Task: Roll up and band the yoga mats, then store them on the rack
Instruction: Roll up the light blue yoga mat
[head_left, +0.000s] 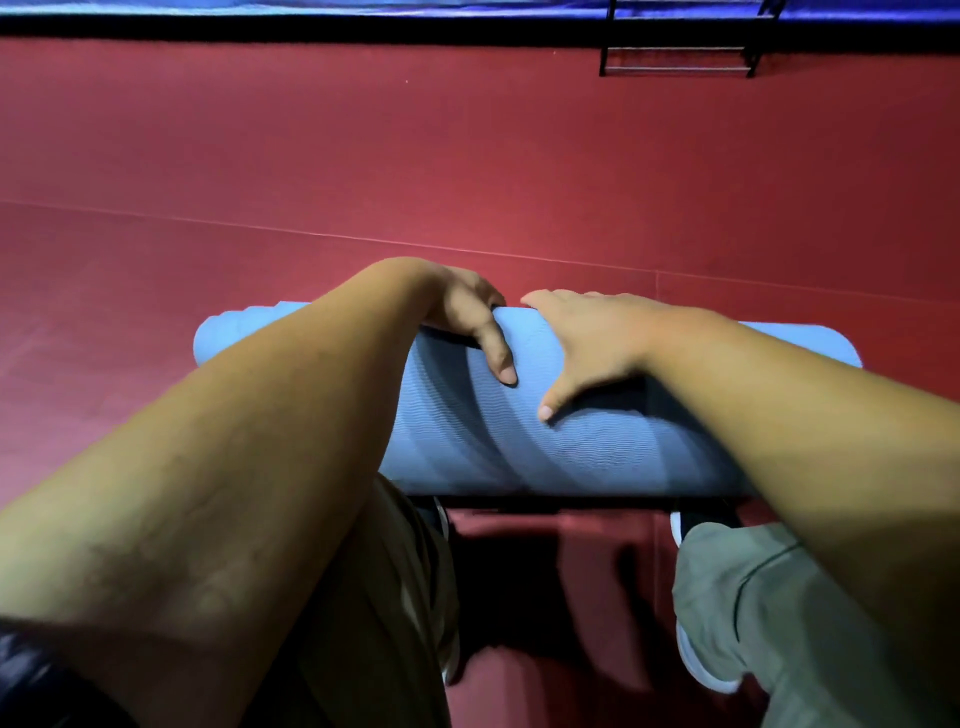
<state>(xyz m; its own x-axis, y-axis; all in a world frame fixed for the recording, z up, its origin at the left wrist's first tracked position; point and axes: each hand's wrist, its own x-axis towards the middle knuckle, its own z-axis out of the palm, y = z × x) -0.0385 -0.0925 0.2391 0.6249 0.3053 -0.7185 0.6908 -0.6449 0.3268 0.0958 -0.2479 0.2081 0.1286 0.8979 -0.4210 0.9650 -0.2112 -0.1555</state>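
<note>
You are at the end of the rolling step: the yoga mat (597, 452) lies as 1 blue roll across the red floor (311, 156), just in front of your knees, with no loose tail visible on the sides you can see. Your left grip (467, 317) wraps the middle of the roll, fingers curled over its far side and thumb lying down the near face. Your right grip (587, 338) sits just beside it, palm on the crest and thumb spread toward you; its fingers go over the far side out of view. The next move likely calls for 1 grip to hold the roll tight while the other fetches a band, and no band shows here. Counted: 1 mat, 0 bands, 2 grips on the roll, and 1 black rack (675, 57) far right, well apart from the mat.
</note>
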